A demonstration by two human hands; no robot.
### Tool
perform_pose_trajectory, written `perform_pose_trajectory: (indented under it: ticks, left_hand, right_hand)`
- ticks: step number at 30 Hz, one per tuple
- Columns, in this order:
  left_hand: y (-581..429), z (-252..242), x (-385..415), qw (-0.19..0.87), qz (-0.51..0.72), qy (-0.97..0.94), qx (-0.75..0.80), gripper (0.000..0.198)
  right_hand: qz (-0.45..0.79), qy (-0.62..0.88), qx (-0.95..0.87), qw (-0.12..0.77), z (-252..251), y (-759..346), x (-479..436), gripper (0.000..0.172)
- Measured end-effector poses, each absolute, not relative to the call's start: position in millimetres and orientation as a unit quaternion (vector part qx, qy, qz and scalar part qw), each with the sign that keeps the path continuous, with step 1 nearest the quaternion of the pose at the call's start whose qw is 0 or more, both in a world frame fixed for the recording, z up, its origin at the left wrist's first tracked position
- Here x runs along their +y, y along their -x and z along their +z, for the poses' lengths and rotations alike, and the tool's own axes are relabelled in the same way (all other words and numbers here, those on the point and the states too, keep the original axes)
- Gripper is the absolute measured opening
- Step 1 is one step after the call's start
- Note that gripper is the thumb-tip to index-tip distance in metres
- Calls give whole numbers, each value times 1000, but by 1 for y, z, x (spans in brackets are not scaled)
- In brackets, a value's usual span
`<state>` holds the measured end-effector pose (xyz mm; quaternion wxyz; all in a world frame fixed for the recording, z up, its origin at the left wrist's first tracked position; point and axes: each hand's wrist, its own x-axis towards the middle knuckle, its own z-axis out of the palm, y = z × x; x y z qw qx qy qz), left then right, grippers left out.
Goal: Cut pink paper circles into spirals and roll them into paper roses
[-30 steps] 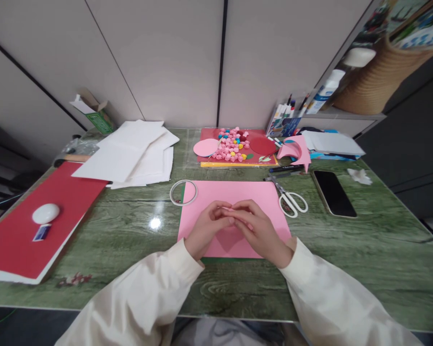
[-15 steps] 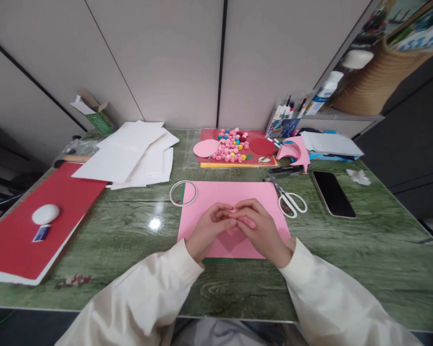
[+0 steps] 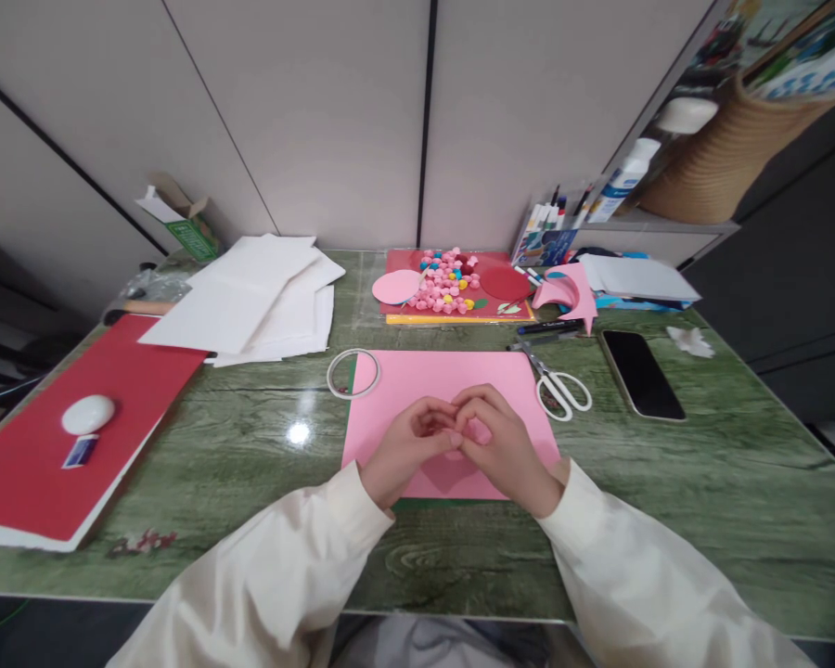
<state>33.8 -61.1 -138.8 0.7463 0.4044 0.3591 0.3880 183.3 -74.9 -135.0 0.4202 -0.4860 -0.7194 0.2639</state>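
Above a pink sheet of paper point(image 3: 452, 371), my left hand point(image 3: 414, 436) and my right hand point(image 3: 497, 436) meet at the fingertips. Pink shows between the fingers of my right hand, seemingly a small piece of pink paper point(image 3: 481, 430); most of it is hidden. My left thumb and fingertips are pinched against it, or against my right fingertips; I cannot tell which. A roll of white tape point(image 3: 329, 376) lies over the sheet's upper left corner. White-handled scissors point(image 3: 563, 396) rest by its right edge.
Behind the sheet, small pink, yellow and blue paper balls point(image 3: 447, 283) lie on a red pack. White papers point(image 3: 250, 292) and a red board point(image 3: 34, 473) are at left. A phone point(image 3: 642, 374), pink scrap point(image 3: 579, 292) and pens point(image 3: 549, 327) are at right.
My fingers have shifted slightly at the tips, and my left fingers have curled differently. Everything else on the table stays as it was.
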Motion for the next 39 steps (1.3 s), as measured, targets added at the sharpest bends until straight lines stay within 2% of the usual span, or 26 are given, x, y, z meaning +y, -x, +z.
perform_pose_trajectory:
  ticks: [14, 23, 33, 39]
  left_hand:
    - [-31, -141, -61, 769, 407, -358, 339, 25]
    - [-31, -141, -59, 766, 410, -359, 342, 25]
    - [-33, -144, -62, 765, 402, -370, 341, 25]
    - [-34, -145, -63, 771, 391, -379, 329, 27]
  right_hand:
    - [241, 478, -735, 416, -130, -182, -78, 15]
    - [243, 438, -760, 414, -135, -184, -78, 31]
    - [242, 477, -729, 428, -136, -184, -76, 12]
    - [258, 485, -720, 425, -135, -184, -76, 15]
